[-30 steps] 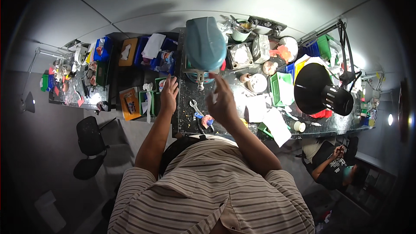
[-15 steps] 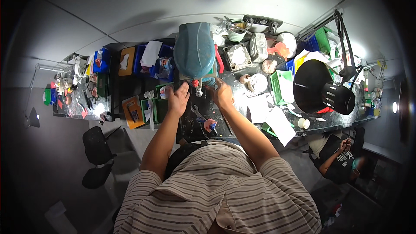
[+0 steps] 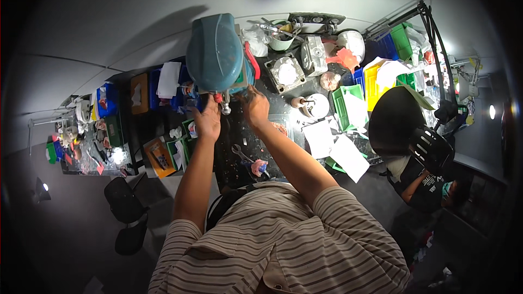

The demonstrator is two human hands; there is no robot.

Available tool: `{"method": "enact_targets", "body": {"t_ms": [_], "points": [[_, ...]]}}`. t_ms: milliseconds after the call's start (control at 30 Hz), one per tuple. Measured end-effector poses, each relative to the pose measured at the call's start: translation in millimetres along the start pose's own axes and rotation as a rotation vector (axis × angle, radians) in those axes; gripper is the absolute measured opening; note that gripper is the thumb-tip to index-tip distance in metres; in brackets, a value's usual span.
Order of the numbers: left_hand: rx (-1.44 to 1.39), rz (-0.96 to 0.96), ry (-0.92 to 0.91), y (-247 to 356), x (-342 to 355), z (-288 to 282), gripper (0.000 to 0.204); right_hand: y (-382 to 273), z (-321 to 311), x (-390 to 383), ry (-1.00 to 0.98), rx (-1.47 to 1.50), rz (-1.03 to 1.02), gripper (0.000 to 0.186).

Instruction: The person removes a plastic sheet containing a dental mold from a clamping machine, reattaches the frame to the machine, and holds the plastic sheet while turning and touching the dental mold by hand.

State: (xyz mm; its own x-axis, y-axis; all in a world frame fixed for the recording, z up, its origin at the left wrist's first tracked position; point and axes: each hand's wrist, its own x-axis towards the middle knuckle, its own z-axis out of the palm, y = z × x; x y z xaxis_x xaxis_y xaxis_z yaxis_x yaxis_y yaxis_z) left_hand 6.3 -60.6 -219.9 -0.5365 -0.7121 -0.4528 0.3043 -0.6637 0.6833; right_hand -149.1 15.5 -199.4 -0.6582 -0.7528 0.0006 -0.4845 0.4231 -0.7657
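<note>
A teal machine with a rounded hood [image 3: 213,54] stands in front of me at the back of the black workbench. A red knob [image 3: 218,98] and a metal fitting [image 3: 225,108] stick out at its near end. My left hand [image 3: 207,121] is at the machine's lower left, its thumb apart and its fingers reaching up against the underside, tips hidden. Curled fingers of my right hand [image 3: 255,108] grip the lower right edge; the machine partly covers them. Between my forearms lie a metal wrench [image 3: 239,152] and a small pink and blue piece [image 3: 259,167].
Right of the machine are a square metal mould [image 3: 285,72], a tool cup [image 3: 281,42], a green bin [image 3: 348,106] and white papers [image 3: 348,158]. A black lamp [image 3: 397,125] overhangs the bench's right side. Blue bins [image 3: 182,71] stand at left. A person [image 3: 427,193] sits at far right.
Both hands have closed in on the machine's near end. The machine has shifted back and left relative to the wrench and mould. The whole view has moved a little too.
</note>
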Motion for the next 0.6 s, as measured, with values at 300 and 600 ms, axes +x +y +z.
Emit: {"method": "enact_targets", "body": {"t_ms": [300,600], "points": [[0.04,0.03,0.021,13.8,5.9,-7.1,0.103,21.1,-44.2,-40.2,-0.187,-0.013,-0.232,0.06],[0.247,0.116,0.317,3.8,-96.1,-24.4,0.077,52.7,-251.3,-155.0,-0.28,-0.001,0.425,0.043]]}}
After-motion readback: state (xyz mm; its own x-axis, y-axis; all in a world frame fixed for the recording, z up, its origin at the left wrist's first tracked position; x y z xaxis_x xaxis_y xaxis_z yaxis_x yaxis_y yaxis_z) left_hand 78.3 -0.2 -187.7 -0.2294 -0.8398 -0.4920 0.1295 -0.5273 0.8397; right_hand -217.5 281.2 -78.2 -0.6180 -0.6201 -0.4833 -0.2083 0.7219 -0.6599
